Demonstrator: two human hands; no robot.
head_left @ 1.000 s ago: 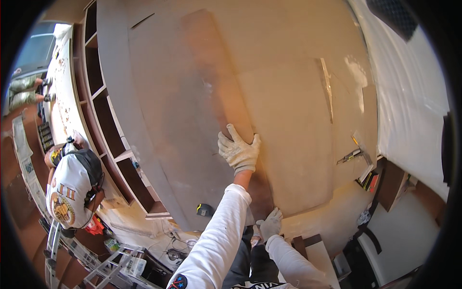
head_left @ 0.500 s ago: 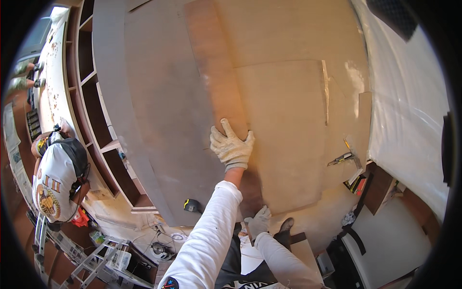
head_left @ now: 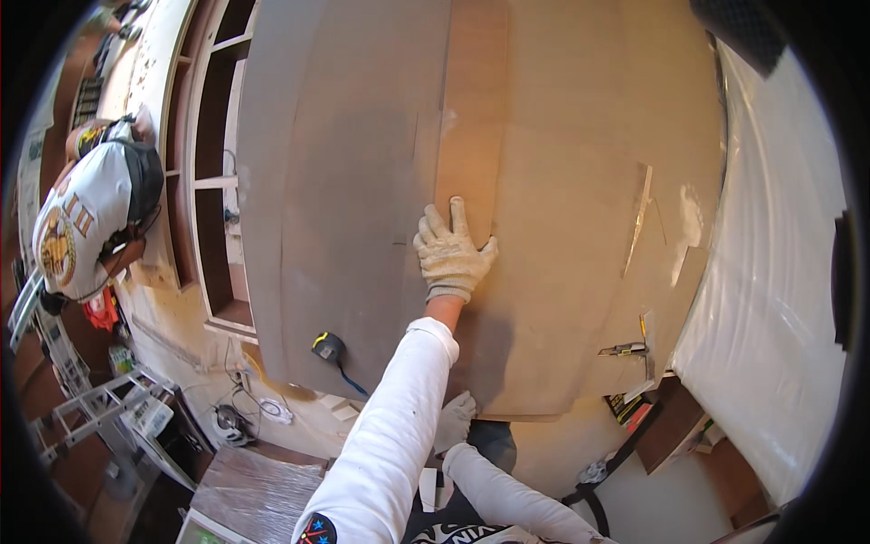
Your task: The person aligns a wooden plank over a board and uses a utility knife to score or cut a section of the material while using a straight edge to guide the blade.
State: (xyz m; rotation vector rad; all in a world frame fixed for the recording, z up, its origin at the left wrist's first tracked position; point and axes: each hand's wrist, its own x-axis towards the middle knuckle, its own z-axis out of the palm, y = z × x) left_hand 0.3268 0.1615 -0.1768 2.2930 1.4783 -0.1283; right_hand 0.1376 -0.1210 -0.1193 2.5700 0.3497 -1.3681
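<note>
A long orange-brown strip (head_left: 473, 109) lies lengthwise on a large grey-brown sheet surface (head_left: 353, 218). My left hand (head_left: 453, 249), in a cream knitted glove, lies on the strip with fingers spread. Down at the strip's near end my right hand (head_left: 456, 419), also gloved, has its fingers curled at the edge, partly behind my left forearm. Left of my hands is a black-and-yellow tape measure (head_left: 328, 346); to the right lie a utility knife (head_left: 623, 350) and a square (head_left: 647, 335).
Open wooden shelving (head_left: 217, 254) runs along the left, where a co-worker in a white shirt (head_left: 82, 218) bends over. Aluminium ladders (head_left: 95, 408) and cables (head_left: 254, 399) are at lower left. Plastic sheeting (head_left: 761, 272) covers the right side; a film-wrapped panel (head_left: 254, 490) lies below.
My view has shifted, and the strip now runs nearly straight up the picture. My left hand remains pressed on it, a little higher in the frame; my right hand remains at its near end.
</note>
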